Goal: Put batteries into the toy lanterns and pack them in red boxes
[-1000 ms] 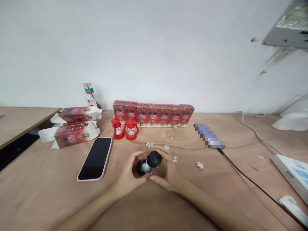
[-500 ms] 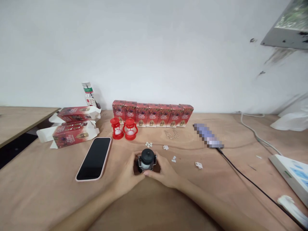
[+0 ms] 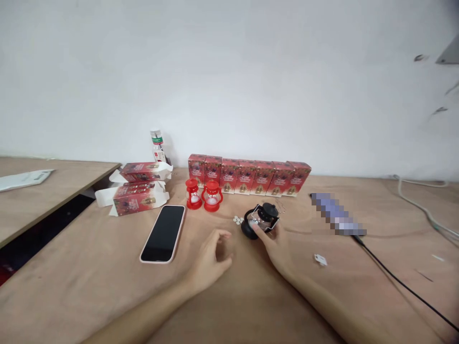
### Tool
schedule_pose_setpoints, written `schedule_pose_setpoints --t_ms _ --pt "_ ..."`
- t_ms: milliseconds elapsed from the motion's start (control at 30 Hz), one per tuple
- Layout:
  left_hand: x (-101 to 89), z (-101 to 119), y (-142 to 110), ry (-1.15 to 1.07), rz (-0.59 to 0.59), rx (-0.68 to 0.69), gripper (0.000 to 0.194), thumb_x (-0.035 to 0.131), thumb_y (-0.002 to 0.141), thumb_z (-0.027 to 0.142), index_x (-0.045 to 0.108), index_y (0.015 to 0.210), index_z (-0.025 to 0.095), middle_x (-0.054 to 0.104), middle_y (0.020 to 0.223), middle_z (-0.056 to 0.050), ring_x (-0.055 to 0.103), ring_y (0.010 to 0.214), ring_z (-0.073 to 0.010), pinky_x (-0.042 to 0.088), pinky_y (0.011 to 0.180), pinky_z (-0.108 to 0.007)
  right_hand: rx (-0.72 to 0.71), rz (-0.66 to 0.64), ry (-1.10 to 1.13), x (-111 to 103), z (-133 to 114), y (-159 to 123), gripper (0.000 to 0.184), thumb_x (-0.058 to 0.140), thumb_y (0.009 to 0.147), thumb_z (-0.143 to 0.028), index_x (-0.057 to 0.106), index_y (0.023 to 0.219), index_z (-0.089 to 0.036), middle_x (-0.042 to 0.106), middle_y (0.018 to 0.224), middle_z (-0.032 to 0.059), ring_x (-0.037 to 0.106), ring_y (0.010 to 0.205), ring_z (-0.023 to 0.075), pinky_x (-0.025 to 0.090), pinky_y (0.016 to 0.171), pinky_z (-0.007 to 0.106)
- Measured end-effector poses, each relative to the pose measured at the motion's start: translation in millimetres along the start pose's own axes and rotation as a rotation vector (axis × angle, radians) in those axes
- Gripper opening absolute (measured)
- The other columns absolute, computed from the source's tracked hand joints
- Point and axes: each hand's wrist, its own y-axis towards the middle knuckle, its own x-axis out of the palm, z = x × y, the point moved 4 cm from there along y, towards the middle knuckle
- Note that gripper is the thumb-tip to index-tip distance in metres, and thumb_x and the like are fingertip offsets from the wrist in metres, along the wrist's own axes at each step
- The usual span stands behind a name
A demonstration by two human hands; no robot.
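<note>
My right hand [image 3: 279,246] grips a small black lantern [image 3: 261,220] with a clear globe and a silver wire handle. The lantern tilts to the right, its black base toward the left. My left hand [image 3: 213,258] is apart from it, fingers curved and thumb spread, with nothing between them. Two red lanterns, one at the left [image 3: 193,195] and one beside it [image 3: 212,197], stand upright beyond my hands. Several small white discs [image 3: 237,220] lie just left of the black lantern. Thin metal wires [image 3: 281,206] lie behind it, partly hidden.
A row of red printed boxes [image 3: 247,177] stands near the wall. Opened boxes [image 3: 139,198] lie at the left, with a bottle [image 3: 158,147] behind. A phone [image 3: 163,234] lies near my left hand. Another phone [image 3: 337,215] with a black cable [image 3: 390,272] and a white tag [image 3: 320,260] are at the right.
My left hand has let go of the black lantern and moved off to its left. My right hand has carried the lantern forward and right, tilting it. The camera view has turned left.
</note>
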Motion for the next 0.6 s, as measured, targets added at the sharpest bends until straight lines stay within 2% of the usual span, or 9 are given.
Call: schedule_pose_setpoints --t_ms 167,267,333,467,533,600 --pt "-2.8 9 -2 0.096 -0.014 0.063 0.032 0.053 0.069 0.006 0.053 0.097 0.022 0.06 0.094 -0.001 0.057 0.087 -0.019 0.047 0.079 -0.033 -0.026 0.093 -0.073 -9 -4 6 0.05 0.067 0.073 -0.048 0.055 0.112 -0.02 0.064 0.118 0.0095 0.058 0.112 0.0274 0.042 0.097 0.045" --pt "-9.1 14 1 0.184 -0.063 0.181 0.026 0.05 0.073 0.006 0.054 0.093 0.021 0.06 0.093 -0.002 0.057 0.089 -0.0191 0.046 0.081 -0.033 -0.035 0.114 -0.108 -9 -8 4 0.051 0.065 0.074 -0.048 0.053 0.115 -0.02 0.065 0.117 0.0087 0.058 0.111 0.0266 0.042 0.097 0.043" --pt "-20.6 18 9 0.279 -0.075 0.279 0.019 0.047 0.077 0.008 0.055 0.088 0.021 0.06 0.091 -0.002 0.057 0.091 -0.0198 0.045 0.082 -0.034 -0.046 0.082 -0.135 -8 -8 3 0.051 0.065 0.073 -0.047 0.054 0.115 -0.02 0.065 0.115 0.0087 0.058 0.111 0.0269 0.042 0.097 0.044" --pt "-70.0 22 41 0.423 0.036 0.352 0.018 0.045 0.078 0.012 0.056 0.09 0.02 0.062 0.093 -0.004 0.058 0.089 -0.0198 0.046 0.08 -0.033 -0.05 0.019 -0.142 -6 -1 3 0.051 0.066 0.073 -0.045 0.054 0.115 -0.019 0.064 0.116 0.0097 0.057 0.11 0.0273 0.041 0.099 0.046" --pt "-102.0 19 59 0.582 0.135 0.3 0.015 0.046 0.078 0.016 0.057 0.088 0.02 0.063 0.092 -0.004 0.058 0.088 -0.0206 0.046 0.082 -0.034 -0.046 0.023 -0.118 -7 4 4 0.051 0.066 0.074 -0.045 0.053 0.116 -0.019 0.062 0.117 0.0107 0.056 0.112 0.0273 0.04 0.099 0.047" --pt "-130.9 9 71 0.854 0.203 0.157 0.016 0.05 0.078 0.021 0.057 0.092 0.02 0.064 0.097 -0.006 0.058 0.095 -0.0242 0.046 0.085 -0.037 -0.059 0.041 -0.079 -8 8 4 0.055 0.066 0.075 -0.045 0.048 0.12 -0.019 0.059 0.122 0.0114 0.054 0.115 0.0267 0.04 0.1 0.047"
